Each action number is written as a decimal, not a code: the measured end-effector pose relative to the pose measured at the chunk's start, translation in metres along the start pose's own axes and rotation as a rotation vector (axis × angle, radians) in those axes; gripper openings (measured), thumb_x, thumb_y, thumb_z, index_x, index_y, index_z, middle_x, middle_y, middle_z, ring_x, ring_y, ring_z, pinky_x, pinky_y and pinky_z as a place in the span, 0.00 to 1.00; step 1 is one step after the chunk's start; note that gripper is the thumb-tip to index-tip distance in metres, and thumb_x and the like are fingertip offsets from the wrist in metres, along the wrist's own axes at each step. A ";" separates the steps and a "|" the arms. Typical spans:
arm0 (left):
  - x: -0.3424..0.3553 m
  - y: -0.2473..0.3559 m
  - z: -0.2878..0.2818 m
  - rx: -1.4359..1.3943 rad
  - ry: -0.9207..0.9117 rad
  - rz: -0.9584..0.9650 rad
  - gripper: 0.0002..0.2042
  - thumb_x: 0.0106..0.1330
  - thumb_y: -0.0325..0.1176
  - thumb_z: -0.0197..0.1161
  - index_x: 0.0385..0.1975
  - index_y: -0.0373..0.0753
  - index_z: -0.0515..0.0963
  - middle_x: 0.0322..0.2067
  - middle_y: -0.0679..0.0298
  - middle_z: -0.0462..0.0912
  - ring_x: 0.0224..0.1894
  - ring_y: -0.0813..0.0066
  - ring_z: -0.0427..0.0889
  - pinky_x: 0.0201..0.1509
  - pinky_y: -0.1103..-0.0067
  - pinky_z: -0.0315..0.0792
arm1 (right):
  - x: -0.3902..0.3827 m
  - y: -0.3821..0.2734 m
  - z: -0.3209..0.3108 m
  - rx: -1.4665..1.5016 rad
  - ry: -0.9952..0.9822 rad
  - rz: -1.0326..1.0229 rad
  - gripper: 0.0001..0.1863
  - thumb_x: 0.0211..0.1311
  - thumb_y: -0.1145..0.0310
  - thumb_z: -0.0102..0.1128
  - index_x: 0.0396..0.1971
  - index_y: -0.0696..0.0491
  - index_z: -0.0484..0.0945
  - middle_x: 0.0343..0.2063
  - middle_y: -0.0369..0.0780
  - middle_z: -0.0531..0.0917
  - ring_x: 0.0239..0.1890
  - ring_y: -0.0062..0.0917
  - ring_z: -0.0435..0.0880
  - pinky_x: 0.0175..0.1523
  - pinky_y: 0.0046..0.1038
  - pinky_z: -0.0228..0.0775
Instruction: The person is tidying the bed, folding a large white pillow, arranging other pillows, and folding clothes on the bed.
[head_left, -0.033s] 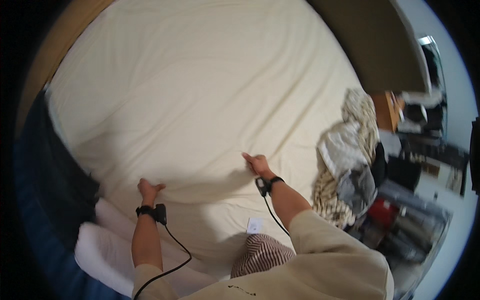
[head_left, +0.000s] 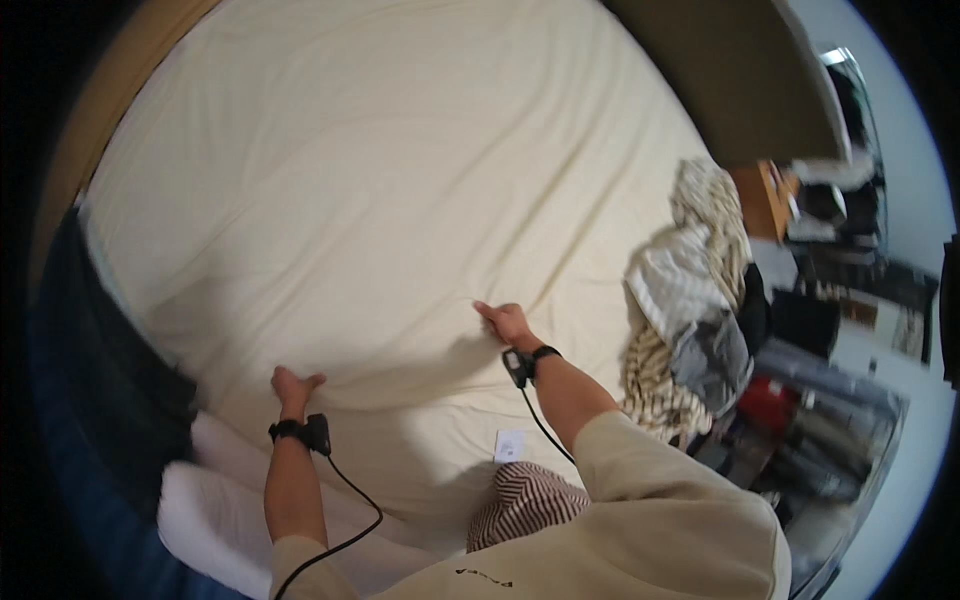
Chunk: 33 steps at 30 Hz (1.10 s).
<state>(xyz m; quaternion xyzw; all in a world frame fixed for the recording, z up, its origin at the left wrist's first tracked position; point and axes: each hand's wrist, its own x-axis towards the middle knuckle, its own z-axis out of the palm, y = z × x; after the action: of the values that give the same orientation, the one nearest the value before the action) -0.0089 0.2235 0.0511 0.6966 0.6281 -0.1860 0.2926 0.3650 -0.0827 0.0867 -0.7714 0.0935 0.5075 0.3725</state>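
A cream bed sheet [head_left: 350,180] spreads over the bed, with long slanting creases across it. My left hand [head_left: 293,388] is low on the sheet, its thumb out to the right and its other fingers curled into the cloth. Farther right and a little farther from me, my right hand [head_left: 507,323] closes on the same sheet, thumb pointing to the upper left. The fingertips of both hands are partly hidden. Folds and a shadow lie in the cloth between them. Each wrist carries a black strapped device with a cable.
Crumpled striped and grey cloths [head_left: 695,290] lie along the bed's right side. A striped cloth [head_left: 525,505] and a small white card [head_left: 509,446] sit close to my body. At left are a white pillow-like bundle [head_left: 215,515] and dark fabric [head_left: 115,350]. Clutter [head_left: 800,420] stands beyond the bed.
The whole view has shifted slightly. Both hands keep nearly the same pose on the sheet.
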 end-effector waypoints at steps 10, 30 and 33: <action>0.021 -0.004 0.002 0.055 -0.076 -0.013 0.36 0.35 0.42 0.83 0.39 0.24 0.70 0.41 0.44 0.77 0.42 0.52 0.79 0.48 0.65 0.75 | -0.006 0.005 -0.005 0.026 0.035 -0.077 0.30 0.52 0.45 0.69 0.05 0.51 0.67 0.06 0.33 0.68 0.08 0.18 0.62 0.14 0.24 0.51; 0.050 -0.050 0.011 -0.044 -0.109 0.182 0.35 0.39 0.44 0.81 0.38 0.23 0.71 0.41 0.46 0.79 0.44 0.55 0.78 0.50 0.68 0.72 | -0.005 0.005 -0.011 0.006 -0.072 -0.125 0.29 0.55 0.50 0.67 0.05 0.55 0.70 0.06 0.37 0.70 0.08 0.23 0.65 0.16 0.27 0.58; 0.041 -0.045 0.012 -0.084 0.021 0.359 0.32 0.42 0.43 0.80 0.39 0.25 0.72 0.41 0.47 0.79 0.44 0.57 0.78 0.51 0.68 0.72 | 0.000 0.014 -0.016 0.126 -0.128 -0.123 0.30 0.56 0.51 0.67 0.03 0.51 0.66 0.05 0.34 0.67 0.07 0.19 0.62 0.15 0.25 0.53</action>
<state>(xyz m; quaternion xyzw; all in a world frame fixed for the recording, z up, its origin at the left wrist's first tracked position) -0.0457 0.2486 0.0088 0.7868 0.5038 -0.0972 0.3431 0.3688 -0.1033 0.0837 -0.7166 0.0535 0.5251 0.4559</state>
